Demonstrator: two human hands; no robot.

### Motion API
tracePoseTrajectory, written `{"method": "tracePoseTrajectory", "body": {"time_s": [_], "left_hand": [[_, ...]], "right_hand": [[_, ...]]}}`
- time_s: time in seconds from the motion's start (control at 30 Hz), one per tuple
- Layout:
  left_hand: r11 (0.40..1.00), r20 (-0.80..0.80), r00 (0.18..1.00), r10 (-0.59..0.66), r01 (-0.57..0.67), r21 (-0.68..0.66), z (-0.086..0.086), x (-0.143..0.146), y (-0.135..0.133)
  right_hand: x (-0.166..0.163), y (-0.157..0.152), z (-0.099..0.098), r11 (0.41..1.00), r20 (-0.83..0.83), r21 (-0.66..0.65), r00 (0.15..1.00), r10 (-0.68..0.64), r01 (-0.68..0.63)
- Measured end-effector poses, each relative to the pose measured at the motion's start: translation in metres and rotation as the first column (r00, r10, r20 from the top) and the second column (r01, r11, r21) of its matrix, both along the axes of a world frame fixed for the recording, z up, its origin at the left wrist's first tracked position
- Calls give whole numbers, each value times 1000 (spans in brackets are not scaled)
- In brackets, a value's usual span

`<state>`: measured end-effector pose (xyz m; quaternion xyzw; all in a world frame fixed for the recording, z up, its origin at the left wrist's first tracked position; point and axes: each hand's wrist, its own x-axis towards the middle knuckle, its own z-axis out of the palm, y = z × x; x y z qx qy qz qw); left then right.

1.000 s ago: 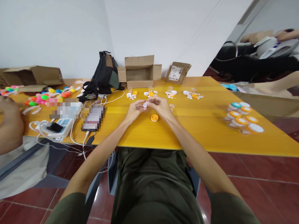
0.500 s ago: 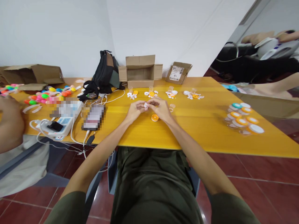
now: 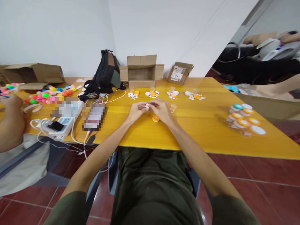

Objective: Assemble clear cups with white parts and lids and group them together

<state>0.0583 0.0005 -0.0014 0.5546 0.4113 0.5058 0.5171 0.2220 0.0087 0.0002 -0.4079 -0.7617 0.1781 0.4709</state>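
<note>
Between the fingertips of both hands is a small white piece with dark marks [image 3: 147,105], too small to name more exactly. My left hand [image 3: 137,111] pinches it from the left. From the right, my right hand [image 3: 161,108] closes its thumb and fingers on the same piece. An orange round lid [image 3: 155,118] lies on the yellow table [image 3: 140,134] just below my right hand. Clear plastic rings [image 3: 172,108] lie to the right of that hand. Beyond the hands, small groups of white pieces [image 3: 133,95], orange parts [image 3: 152,94] and clear cups [image 3: 172,89] sit in a row.
Several clear jars with orange, white and teal lids [image 3: 243,120] stand at the right. Cardboard boxes [image 3: 142,83] and a black backpack [image 3: 106,70] line the wall. A phone [image 3: 95,117], a power strip [image 3: 67,120] and cables lie left, near another person's arm [image 3: 11,122].
The white piece has turned slightly between my fingers, while both hands stay nearly in place. At the far left, the other person's hand has shifted.
</note>
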Motion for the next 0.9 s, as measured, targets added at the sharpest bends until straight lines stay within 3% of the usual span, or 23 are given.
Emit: {"method": "tracePoseTrajectory", "body": {"time_s": [0.27, 0.67, 0.9], "left_hand": [[997, -8, 1000, -17, 17, 79, -4, -1, 3], [993, -57, 998, -19, 26, 117, -2, -2, 1], [977, -88, 995, -50, 67, 204, -3, -4, 1]], "right_hand": [[-4, 3, -1, 991, -108, -130, 994, 18, -32], [-3, 5, -2, 971, -221, -222, 975, 37, -87], [-2, 4, -2, 954, -320, -246, 943, 88, -172]]}}
